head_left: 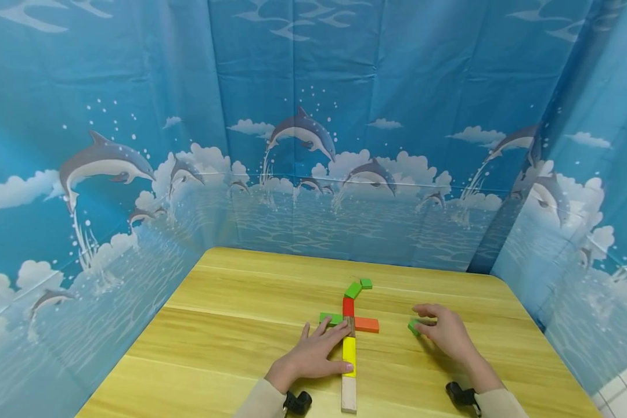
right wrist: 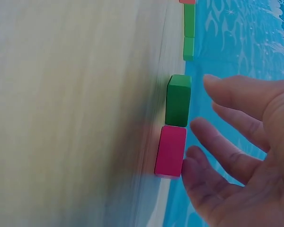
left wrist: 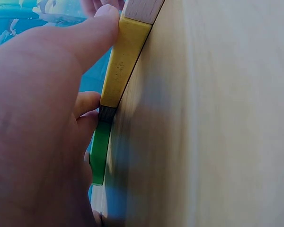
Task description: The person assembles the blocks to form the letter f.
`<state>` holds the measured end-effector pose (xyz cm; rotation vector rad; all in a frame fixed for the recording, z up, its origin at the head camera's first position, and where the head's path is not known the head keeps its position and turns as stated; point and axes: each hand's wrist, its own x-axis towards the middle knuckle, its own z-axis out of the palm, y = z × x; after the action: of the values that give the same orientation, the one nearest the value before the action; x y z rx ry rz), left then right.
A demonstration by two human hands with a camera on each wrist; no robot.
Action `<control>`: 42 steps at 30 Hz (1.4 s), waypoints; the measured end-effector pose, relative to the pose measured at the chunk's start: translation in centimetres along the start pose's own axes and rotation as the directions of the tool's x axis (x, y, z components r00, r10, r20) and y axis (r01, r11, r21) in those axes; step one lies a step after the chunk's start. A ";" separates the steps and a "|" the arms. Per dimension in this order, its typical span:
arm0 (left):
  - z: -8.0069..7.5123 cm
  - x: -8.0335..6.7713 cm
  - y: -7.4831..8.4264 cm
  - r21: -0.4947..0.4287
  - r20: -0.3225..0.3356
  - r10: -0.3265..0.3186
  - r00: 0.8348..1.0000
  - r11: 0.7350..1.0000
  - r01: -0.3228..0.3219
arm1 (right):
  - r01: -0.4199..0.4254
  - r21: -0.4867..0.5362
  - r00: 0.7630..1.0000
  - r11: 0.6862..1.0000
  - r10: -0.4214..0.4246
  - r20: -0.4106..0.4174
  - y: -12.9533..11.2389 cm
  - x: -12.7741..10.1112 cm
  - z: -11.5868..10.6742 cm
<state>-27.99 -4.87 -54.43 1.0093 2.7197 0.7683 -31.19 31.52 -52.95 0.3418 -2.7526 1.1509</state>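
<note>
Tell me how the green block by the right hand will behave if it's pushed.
The green block looks rigid with flat faces, so it should slide, not roll. It lies low on the table, so tipping seems unlikely. It abuts a pink block and may nudge it.

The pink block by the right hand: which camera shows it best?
The right wrist view: the pink block lies in plain sight on the table, end to end with a green block, just beyond the right hand's fingertips. In the head view the right hand covers it. The left wrist view misses it entirely.

Beige long sleeves (head_left: pixel 261 403); black wrist-worn cameras (head_left: pixel 298 402) on both arms.
</note>
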 end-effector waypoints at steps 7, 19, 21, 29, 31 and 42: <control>0.0 -0.1 0.2 -0.008 0.003 -0.003 1.000 1.000 0.003 | -0.027 -0.118 0.999 0.993 0.030 0.024 -0.6 -0.2 0.0; 0.2 -0.1 -0.1 0.000 -0.001 0.001 1.000 1.000 -0.001 | -0.026 -0.193 0.999 0.981 0.031 0.024 -0.6 -0.1 0.4; 0.3 0.0 -0.1 0.003 -0.003 0.000 1.000 1.000 0.000 | -0.021 -0.198 0.999 0.980 0.025 0.021 -0.6 -0.2 0.4; 0.2 -0.1 0.0 -0.002 -0.002 0.002 1.000 1.000 -0.002 | -0.006 -0.212 1.000 0.977 0.010 0.018 -0.7 -0.1 0.4; 0.2 -0.1 0.1 -0.003 -0.001 0.002 1.000 1.000 -0.002 | -0.010 -0.213 1.000 0.977 0.013 0.014 -0.8 0.0 0.4; 0.0 -0.1 0.1 -0.001 0.002 -0.003 1.000 1.000 0.003 | 0.047 -0.176 0.998 0.983 -0.052 -0.019 -1.3 0.2 0.2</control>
<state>-27.85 -4.88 -54.38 1.0053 2.7179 0.7671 -31.04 30.43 -52.15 0.3704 -2.7817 0.8867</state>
